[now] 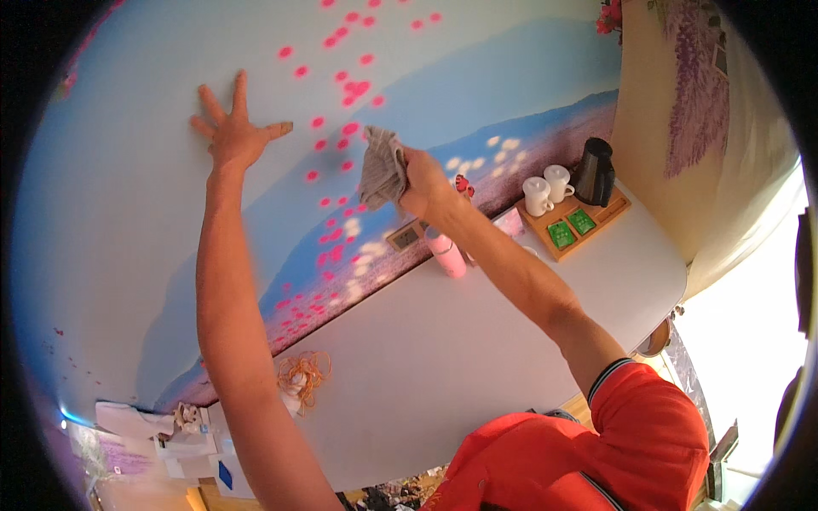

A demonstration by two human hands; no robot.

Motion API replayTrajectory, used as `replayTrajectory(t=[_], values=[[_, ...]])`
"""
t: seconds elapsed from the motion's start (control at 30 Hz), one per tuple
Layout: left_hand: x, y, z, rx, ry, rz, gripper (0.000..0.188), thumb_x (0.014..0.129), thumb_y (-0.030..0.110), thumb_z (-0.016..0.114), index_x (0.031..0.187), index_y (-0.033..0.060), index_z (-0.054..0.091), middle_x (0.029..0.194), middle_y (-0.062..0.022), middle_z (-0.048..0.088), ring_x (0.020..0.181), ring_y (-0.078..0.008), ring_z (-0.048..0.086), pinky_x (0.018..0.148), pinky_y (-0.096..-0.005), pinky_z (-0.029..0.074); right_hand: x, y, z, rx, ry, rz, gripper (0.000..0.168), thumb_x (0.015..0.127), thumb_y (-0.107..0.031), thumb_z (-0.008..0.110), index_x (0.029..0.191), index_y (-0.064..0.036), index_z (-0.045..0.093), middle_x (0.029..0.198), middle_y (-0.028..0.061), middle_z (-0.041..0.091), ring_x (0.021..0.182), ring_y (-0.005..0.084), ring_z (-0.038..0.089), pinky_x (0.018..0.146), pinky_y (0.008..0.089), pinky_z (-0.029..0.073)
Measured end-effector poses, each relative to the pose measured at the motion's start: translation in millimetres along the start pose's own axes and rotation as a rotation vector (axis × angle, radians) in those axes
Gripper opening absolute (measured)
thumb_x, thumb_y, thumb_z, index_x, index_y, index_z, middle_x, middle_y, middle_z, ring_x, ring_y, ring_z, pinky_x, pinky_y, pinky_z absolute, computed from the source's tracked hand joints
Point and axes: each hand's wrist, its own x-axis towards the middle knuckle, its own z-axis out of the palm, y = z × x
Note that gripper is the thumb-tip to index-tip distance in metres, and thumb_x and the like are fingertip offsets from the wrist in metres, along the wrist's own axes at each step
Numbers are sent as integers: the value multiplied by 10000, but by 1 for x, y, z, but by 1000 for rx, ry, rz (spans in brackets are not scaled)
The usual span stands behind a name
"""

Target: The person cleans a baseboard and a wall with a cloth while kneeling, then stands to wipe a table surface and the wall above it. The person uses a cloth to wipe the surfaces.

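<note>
A folded grey cloth [383, 169] is gripped in my right hand [425, 185], held up at the painted wall [281, 191]; whether the cloth touches the wall I cannot tell. My left hand [238, 137] is spread at the wall to the left of the cloth, fingers apart and nothing in it. Pink spots and pale blossoms over blue hills decorate the wall. Below my right hand, a pink bottle [445, 252] stands on the white table [434, 345] close to the wall, beside a socket plate [405, 237].
At the table's right end, a wooden tray [559, 250] carries two white lidded mugs [538, 195], a black kettle [594, 172] and green packets [562, 235]. Tangled orange cord [303, 377] lies near the left end. White items [185, 444] sit beyond it. A bright curtained window [735, 332] is at right.
</note>
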Motion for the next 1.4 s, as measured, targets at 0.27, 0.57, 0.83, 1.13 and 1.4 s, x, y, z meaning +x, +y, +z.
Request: replayTrajectory(t=[0.27,0.57,0.83,1.13,1.4], values=[[-152,66,101,-1503,101,-473,416,1005,428,606,1174,57,690,980,-87,741,890,-171,681,770,-329,532,-39,8,41,-1051,-67,19,515,1048,-425,484,1382,-40,556,1081,150,666,912,245,629,877,379,538],[-261,20,190,-2360,135,-874,372,1027,464,468,1158,138,588,1123,-45,632,997,-272,622,747,-510,513,-60,5,60,-2082,-672,-399,561,1028,-479,546,1453,-114,528,1580,211,371,1484,365,332,1168,453,368],[-237,-43,198,-2747,273,-400,373,1023,417,432,1214,133,581,1283,-105,589,1189,-318,558,984,-559,499,79,-120,93,-2721,-683,-1622,602,987,-590,531,1528,-357,408,1646,66,282,1541,313,212,1206,636,228],[-110,-42,171,-1748,1273,-834,583,1066,464,418,1511,88,382,1515,-154,406,1354,-331,427,1089,-481,362,131,-98,68,-2663,-517,-1610,671,940,-732,477,1537,-460,336,1676,31,208,1549,312,191,1217,650,175],[-107,59,234,-136,634,-67,678,1003,489,521,1533,79,418,1617,-216,315,1517,-411,237,1205,-562,176,145,-92,62,-2459,-570,-1755,653,881,-656,611,1479,-441,460,1652,26,289,1528,302,250,1176,622,236]])
